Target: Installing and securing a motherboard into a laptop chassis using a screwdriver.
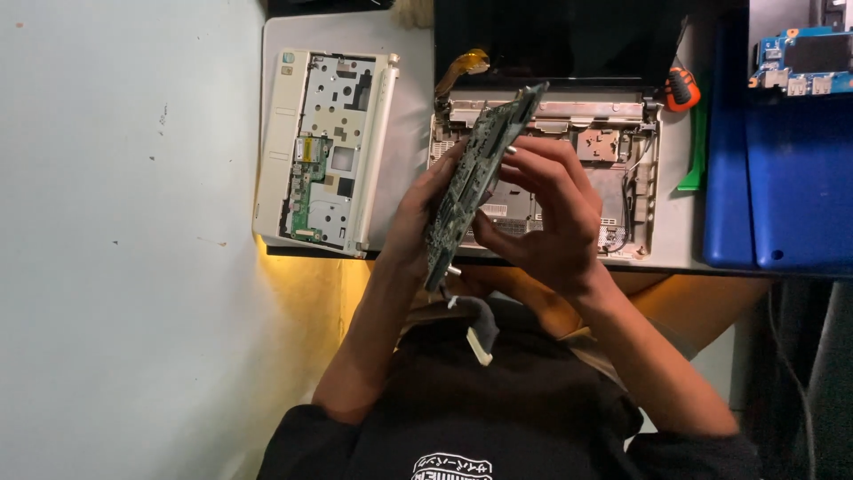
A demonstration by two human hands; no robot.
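A green circuit board (475,169) is held on edge above an opened white laptop base (622,169). My left hand (416,218) grips the board from its left side, fingers behind it. My right hand (555,213) presses on the board's right face, with fingers curled over its edge. A grey ribbon cable with a white end (480,333) hangs below the board near my lap. The laptop's dark screen (560,40) stands open behind.
A white laptop cover with a small green board (324,147) lies at the left of the table. An orange-handled tool (681,87) and a green pry tool (697,147) lie right of the base. A blue case (791,178) with another board (804,58) sits at far right.
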